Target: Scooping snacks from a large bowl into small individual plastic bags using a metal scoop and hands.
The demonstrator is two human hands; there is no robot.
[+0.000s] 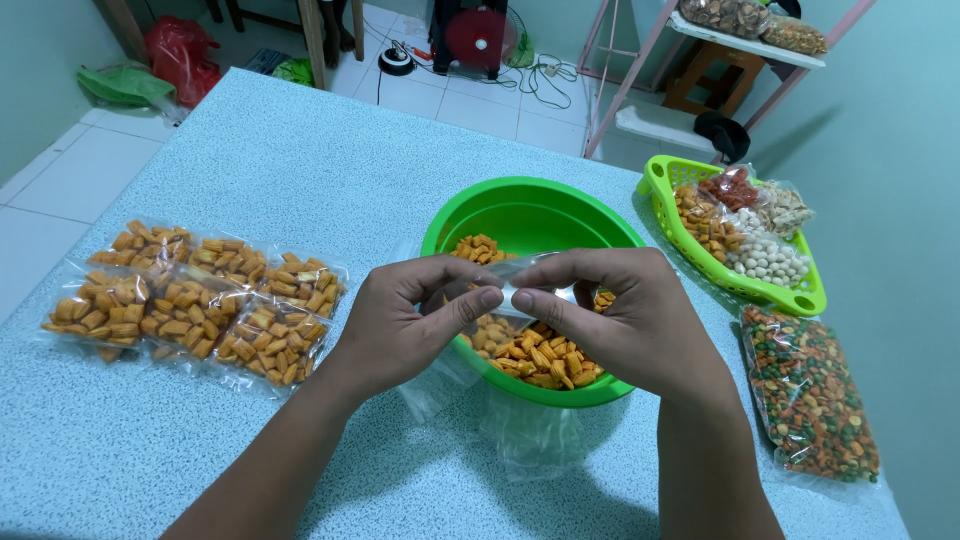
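My left hand (400,325) and my right hand (620,320) meet over the front of a green bowl (520,205), both pinching the top of a small clear plastic bag (520,280). The bowl holds orange pillow-shaped snacks (530,355). More clear plastic (530,435) lies on the table under my hands, in front of the bowl. Whether the pinched bag holds anything is hidden by my fingers.
Several filled packets of the orange snacks (190,300) lie at the left on the blue speckled table (300,160). A green basket (800,297) with bagged snacks stands at the right, and a bag of mixed coloured snacks (810,390) lies in front of it. Beyond the table are a metal rack (640,60) and a red fan (470,35).
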